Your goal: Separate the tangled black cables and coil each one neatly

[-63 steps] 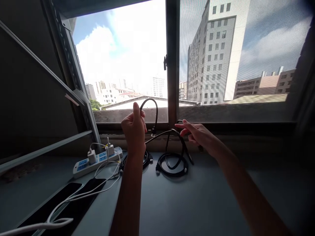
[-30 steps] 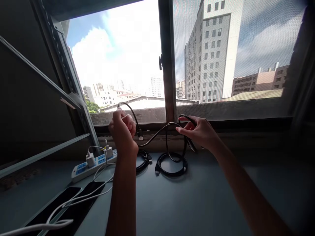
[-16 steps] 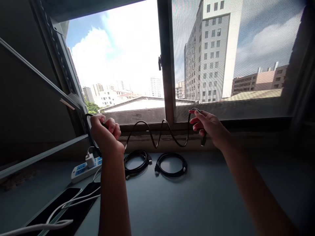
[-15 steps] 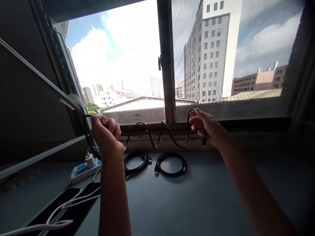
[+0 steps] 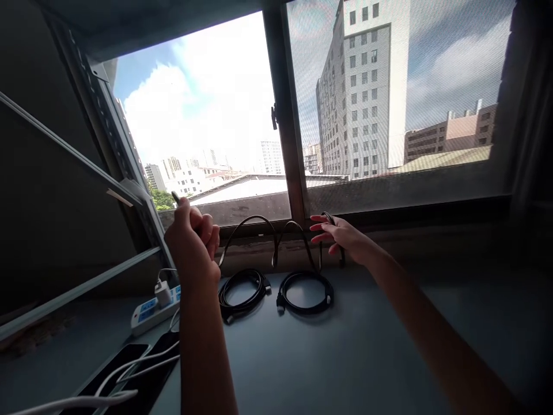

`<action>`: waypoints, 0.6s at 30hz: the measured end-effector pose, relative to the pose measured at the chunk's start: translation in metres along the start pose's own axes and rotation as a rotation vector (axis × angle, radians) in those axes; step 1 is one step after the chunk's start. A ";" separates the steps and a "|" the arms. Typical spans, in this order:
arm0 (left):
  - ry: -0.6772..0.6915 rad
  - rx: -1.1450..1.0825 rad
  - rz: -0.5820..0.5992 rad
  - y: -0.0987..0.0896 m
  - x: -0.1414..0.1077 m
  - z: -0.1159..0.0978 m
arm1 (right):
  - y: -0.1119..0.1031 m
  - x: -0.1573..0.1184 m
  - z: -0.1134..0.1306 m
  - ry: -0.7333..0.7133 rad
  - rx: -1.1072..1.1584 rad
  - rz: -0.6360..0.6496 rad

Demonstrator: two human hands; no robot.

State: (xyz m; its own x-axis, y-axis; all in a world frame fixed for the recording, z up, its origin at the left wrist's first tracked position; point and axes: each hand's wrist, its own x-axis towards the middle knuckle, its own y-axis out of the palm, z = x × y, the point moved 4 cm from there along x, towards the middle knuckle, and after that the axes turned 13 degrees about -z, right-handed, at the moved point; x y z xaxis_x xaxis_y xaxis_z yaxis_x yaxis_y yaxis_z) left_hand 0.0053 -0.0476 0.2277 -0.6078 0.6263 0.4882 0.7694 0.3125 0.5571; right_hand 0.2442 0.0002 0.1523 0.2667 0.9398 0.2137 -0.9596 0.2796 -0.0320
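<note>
The left hand [image 5: 194, 236] is curled closed around a black cable [image 5: 254, 218], and a short dark tip sticks up above its thumb. The right hand [image 5: 341, 237] has its fingers parted; the cable runs over near the thumb and forefinger, and a dark end [image 5: 343, 258] hangs below the palm. How firmly the thumb pinches it, I cannot tell.

The hands are closer together than half a second ago, mostly because the right has come inward. The cable between them now stands in taller, tighter arches instead of a wider wave. For the work in hand, I judge that this leaves the length slack and easier to gather than to straighten.

Beneath that span, between the hands, the left coil [image 5: 244, 306] and the right coil [image 5: 305, 310] lie on the table [image 5: 294, 363], just beside each other. A power strip [image 5: 149, 317] sits left of the left forearm.
</note>
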 end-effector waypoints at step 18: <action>0.068 0.003 0.021 0.006 -0.017 -0.012 | 0.015 -0.004 0.004 0.237 0.730 0.237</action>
State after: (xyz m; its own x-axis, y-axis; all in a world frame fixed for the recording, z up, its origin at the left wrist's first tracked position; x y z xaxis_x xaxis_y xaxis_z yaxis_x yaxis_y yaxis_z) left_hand 0.0172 -0.0651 0.2312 -0.6038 0.5824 0.5443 0.7823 0.3020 0.5447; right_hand 0.2286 -0.0001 0.1551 -0.0177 0.9977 0.0660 -0.7875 -0.0545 0.6139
